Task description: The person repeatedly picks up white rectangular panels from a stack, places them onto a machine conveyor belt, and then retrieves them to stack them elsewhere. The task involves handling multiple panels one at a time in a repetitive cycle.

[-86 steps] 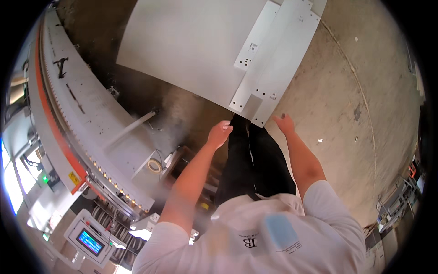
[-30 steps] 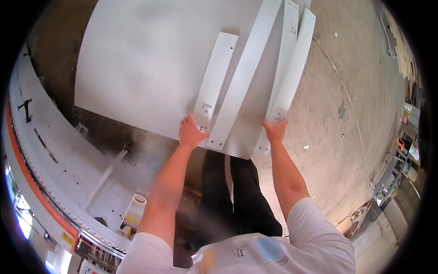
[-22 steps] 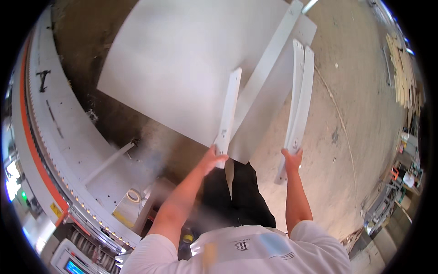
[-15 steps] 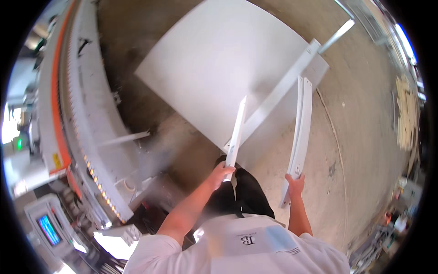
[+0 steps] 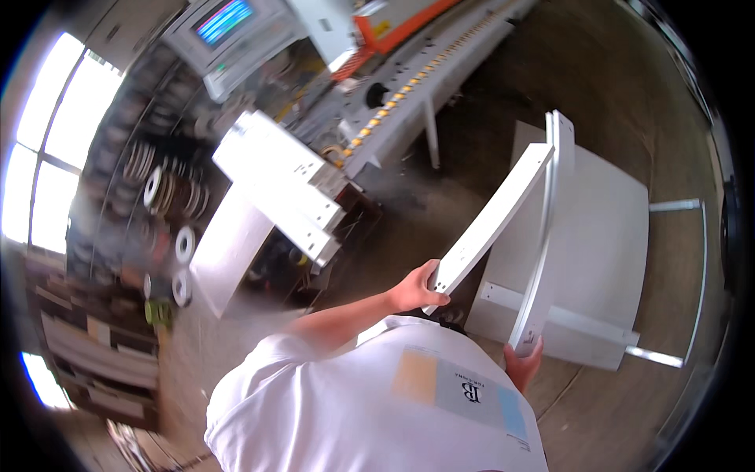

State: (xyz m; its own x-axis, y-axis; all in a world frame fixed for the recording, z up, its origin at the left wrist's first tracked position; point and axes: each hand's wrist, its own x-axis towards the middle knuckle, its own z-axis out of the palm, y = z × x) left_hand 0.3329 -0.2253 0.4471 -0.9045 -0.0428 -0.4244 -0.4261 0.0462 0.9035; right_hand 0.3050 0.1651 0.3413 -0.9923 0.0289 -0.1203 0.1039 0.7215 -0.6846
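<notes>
My left hand point(image 5: 417, 287) is closed round the near end of a long white board strip point(image 5: 494, 220) with small holes near its ends. The strip slants up and away to the right. My right hand point(image 5: 523, 366) grips the lower end of a pair of white board strips point(image 5: 553, 208), which lie face to face and stand nearly upright in view. The far ends of the two loads overlap; whether they touch I cannot tell. Beyond them a large white panel point(image 5: 609, 228) rests low on a metal-framed cart point(image 5: 702, 275), with one more white strip point(image 5: 574, 316) lying across it.
To the left, drilled white boards point(image 5: 275, 181) are stacked on a stand. Behind runs a long grey and orange machine point(image 5: 429, 75) with a control screen point(image 5: 224, 20). Rolls of banding point(image 5: 153, 187) fill a rack at far left, above piled panels point(image 5: 102, 354).
My view and body have turned left, bringing the stacked boards and rack into sight. Both hands keep their strips; the far ends have swung together. The large panel now appears at the right.
</notes>
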